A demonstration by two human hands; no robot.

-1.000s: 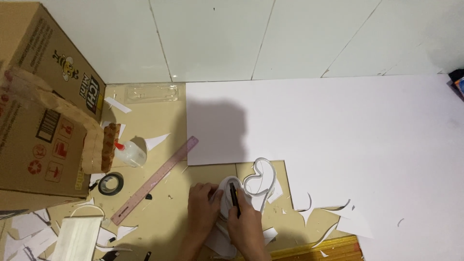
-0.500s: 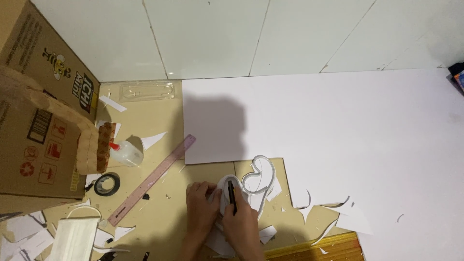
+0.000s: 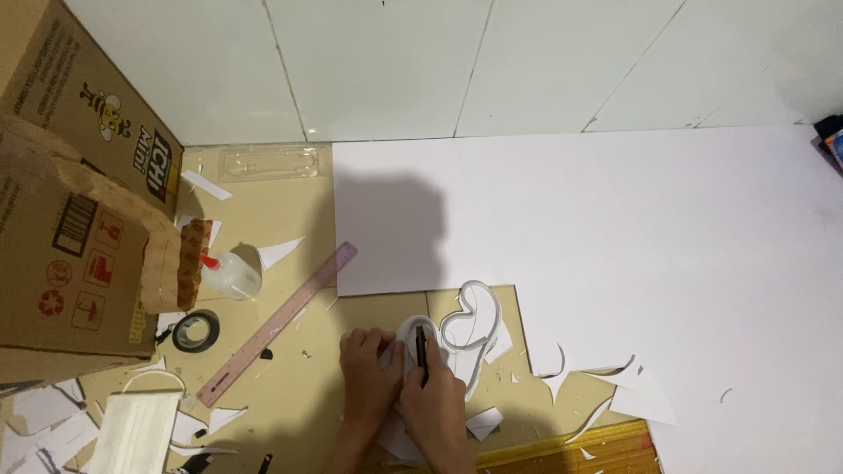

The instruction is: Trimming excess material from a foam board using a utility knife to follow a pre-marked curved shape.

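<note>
1. nearest to us, our right hand (image 3: 432, 405) is closed around a dark pen-shaped tool (image 3: 421, 351); whether it is a knife or a marker we cannot tell. its long axis runs almost straight away from us, tip at the far end.
2. our left hand (image 3: 369, 373) lies just beside the right, fingers spread flat and pressing down, gripping nothing. it touches the small white cut-out piece (image 3: 411, 338), which sits under both hands on the tan cardboard mat (image 3: 299, 395).
3. the tool tip rests on that piece, so the piece lies directly under and ahead of the grip; both hands are equally close to it.
4. just beyond, to the right, a curled white offcut strip (image 3: 470, 320) lies touching the piece's far edge.
5. further left we note a pink ruler (image 3: 277, 325) lying diagonally, a black tape roll (image 3: 195, 331) and a small glue bottle (image 3: 230, 274).
6. farthest, the large white sheet (image 3: 615, 219) spreads toward the tiled wall.
</note>
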